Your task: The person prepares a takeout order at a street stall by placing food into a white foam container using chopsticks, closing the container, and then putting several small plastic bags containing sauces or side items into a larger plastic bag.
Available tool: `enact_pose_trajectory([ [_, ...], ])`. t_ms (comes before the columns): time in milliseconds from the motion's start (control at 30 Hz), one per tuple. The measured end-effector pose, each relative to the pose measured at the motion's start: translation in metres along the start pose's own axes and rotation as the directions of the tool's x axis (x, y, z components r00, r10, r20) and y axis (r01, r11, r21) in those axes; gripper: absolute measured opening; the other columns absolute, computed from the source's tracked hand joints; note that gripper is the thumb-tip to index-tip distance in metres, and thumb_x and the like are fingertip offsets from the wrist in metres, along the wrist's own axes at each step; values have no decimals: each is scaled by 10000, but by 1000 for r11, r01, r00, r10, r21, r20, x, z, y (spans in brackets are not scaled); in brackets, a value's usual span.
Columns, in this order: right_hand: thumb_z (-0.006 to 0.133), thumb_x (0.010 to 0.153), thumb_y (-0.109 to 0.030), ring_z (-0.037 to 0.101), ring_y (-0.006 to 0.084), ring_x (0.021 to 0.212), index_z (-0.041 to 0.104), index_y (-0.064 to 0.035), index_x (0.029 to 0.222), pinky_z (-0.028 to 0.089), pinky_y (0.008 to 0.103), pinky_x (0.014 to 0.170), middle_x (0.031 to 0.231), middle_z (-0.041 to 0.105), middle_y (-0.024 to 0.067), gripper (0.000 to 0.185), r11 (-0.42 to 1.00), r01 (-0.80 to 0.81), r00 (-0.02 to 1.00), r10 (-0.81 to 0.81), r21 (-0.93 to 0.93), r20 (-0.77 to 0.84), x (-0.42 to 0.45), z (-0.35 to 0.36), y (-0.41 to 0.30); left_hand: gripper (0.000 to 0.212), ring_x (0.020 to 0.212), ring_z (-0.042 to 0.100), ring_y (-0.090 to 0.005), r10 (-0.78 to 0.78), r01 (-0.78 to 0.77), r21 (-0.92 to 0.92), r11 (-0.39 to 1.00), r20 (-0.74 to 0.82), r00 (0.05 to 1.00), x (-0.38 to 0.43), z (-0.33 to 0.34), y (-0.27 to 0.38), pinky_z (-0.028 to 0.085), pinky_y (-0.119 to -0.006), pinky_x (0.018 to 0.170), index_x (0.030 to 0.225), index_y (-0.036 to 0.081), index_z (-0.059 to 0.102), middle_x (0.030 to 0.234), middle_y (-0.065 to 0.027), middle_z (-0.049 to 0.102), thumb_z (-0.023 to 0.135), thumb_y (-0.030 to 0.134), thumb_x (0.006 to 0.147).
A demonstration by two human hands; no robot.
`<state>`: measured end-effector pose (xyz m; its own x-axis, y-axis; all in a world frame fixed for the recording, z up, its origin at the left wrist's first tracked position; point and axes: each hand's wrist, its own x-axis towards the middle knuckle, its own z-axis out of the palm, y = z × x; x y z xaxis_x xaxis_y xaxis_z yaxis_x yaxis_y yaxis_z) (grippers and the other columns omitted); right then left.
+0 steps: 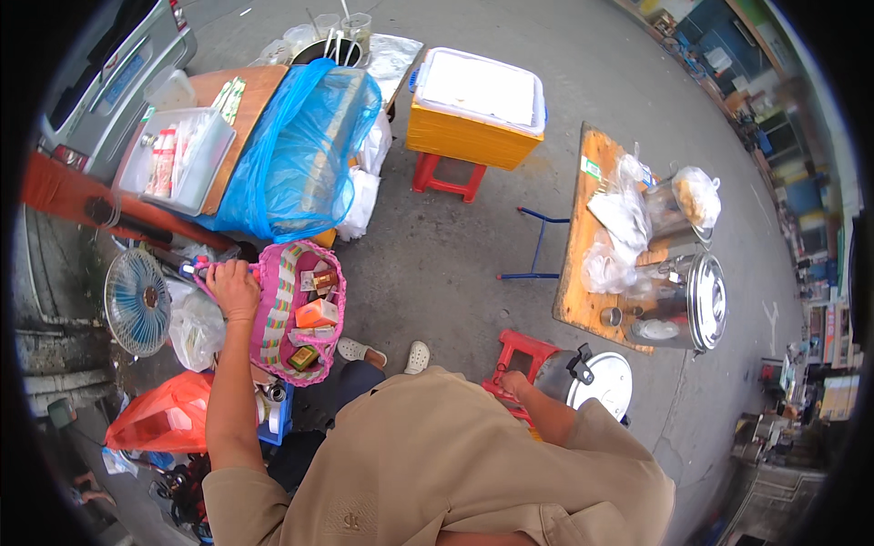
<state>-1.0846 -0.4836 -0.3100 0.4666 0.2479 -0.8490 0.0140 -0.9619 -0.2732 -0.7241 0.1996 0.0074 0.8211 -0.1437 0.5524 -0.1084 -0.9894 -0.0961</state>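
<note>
My left hand [233,290] is closed around the pink handle of a woven plastic basket [273,314], on the basket's left side. Inside the basket lie an orange-and-white box [317,313], a green-and-yellow box [302,357] and other small packets. My right hand [512,385] hangs low by a red plastic stool [526,345], its fingers curled. Whether it touches the stool or holds something is unclear. Just beyond that hand stands a metal pot with a white-looking lid [602,385].
A wooden table [573,286] at right bears bags and steel canisters. Ahead, a yellow box [471,133] rests on a red stool [447,179]. Blue plastic [293,157] covers a bulky load at left, near a fan [138,302] and a red bag [164,416].
</note>
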Motion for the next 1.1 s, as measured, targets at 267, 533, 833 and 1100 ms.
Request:
enact_pose_trajectory([
  [267, 751, 702, -228, 751, 316, 734, 805, -176, 766, 579, 466, 628, 753, 754, 97, 99, 994, -13, 959, -18, -108, -283, 0, 55, -24, 59, 878, 595, -312, 32, -42, 207, 977, 50, 998, -6, 5, 4, 436, -465, 960, 815, 117, 643, 893, -78, 638, 632, 171, 794],
  [533, 744, 581, -186, 750, 330, 783, 813, -133, 786, 583, 470, 657, 807, 768, 125, 222, 871, -250, 952, 301, 423, -59, 2, 3, -58, 107, 867, 624, -319, 105, -125, 294, 948, 83, 991, -15, 2, -14, 478, -469, 807, 870, 129, 666, 923, -86, 653, 630, 225, 838],
  [833, 709, 703, -209, 736, 384, 864, 796, -109, 848, 596, 507, 778, 897, 766, 158, 196, 1000, -24, 776, 31, 21, -630, 8, 27, -46, 287, 694, 507, -307, 351, -280, 304, 911, -214, 912, 2, -31, 29, 402, -487, 722, 690, 146, 589, 747, -75, 578, 506, 336, 888],
  [1100, 650, 935, -180, 692, 141, 751, 730, -72, 989, 548, 328, 699, 882, 729, 49, 145, 221, 178, 669, 688, 959, -282, -65, -56, -96, 316, 642, 490, -316, 356, -308, 195, 931, -307, 883, 2, -33, 21, 396, -483, 713, 661, 137, 585, 709, -92, 579, 483, 327, 892],
])
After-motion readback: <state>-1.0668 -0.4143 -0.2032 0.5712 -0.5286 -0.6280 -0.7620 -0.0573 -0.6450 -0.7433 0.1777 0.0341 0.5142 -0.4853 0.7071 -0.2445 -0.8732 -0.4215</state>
